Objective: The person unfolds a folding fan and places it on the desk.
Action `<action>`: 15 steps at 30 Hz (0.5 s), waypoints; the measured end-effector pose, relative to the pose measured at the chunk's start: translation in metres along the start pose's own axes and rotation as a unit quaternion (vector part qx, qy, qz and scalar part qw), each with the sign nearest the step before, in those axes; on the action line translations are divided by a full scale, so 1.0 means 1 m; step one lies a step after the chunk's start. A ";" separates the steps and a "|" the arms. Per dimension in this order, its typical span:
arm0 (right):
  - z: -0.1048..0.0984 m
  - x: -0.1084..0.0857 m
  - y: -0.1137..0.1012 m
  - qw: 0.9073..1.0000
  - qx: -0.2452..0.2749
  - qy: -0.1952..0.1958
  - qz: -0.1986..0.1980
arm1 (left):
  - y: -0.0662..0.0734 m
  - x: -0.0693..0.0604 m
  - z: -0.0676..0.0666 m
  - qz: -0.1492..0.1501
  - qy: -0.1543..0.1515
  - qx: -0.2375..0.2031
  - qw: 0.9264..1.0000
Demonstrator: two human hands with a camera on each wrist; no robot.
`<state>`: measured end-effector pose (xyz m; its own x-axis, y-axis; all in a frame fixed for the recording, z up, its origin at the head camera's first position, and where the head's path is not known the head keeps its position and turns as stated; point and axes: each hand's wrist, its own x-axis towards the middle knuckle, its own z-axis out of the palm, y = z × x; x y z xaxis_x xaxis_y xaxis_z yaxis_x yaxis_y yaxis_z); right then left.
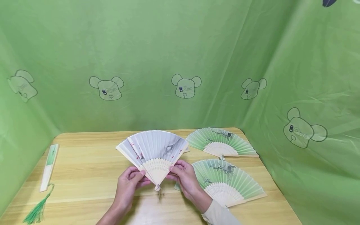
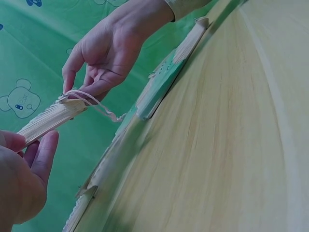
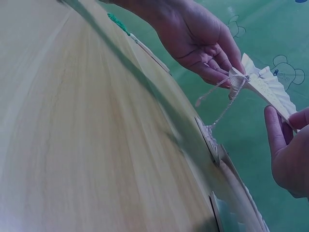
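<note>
A grey folding fan (image 1: pixel 157 147) with a dark branch and red blossoms is spread above the table, its pivot toward me. My left hand (image 1: pixel 127 184) pinches its left outer rib between thumb and fingers. On the opposite side my right hand (image 1: pixel 187 179) pinches the right outer rib. A pale cord (image 3: pixel 226 108) dangles from the pivot in the right wrist view. Two green open fans, a farther one (image 1: pixel 222 142) and a nearer one (image 1: pixel 225 178), lie at the right; my right hand and sleeve overlap part of the nearer one in the head view.
A folded green fan (image 1: pixel 50 167) with a green tassel (image 1: pixel 36 211) lies at the table's left side. Green fabric walls (image 1: pixel 149 47) with bear-head prints enclose the wooden table (image 1: pixel 92 162). Behind the grey fan, a mostly hidden pale edge (image 1: pixel 186 150) shows.
</note>
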<state>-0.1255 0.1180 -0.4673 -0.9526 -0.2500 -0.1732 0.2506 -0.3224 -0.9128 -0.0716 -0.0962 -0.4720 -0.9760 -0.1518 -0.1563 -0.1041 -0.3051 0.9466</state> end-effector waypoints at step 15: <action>-0.001 -0.001 0.002 1.000 0.019 0.013 -0.008 | 0.001 0.000 -0.001 0.000 0.010 -0.002 1.000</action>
<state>-0.1242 0.1183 -0.4690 -0.9603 -0.2216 -0.1693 0.2421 -0.3612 -0.9005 -0.0715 -0.0973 -0.4713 -0.9721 -0.1702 -0.1614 -0.1029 -0.3088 0.9455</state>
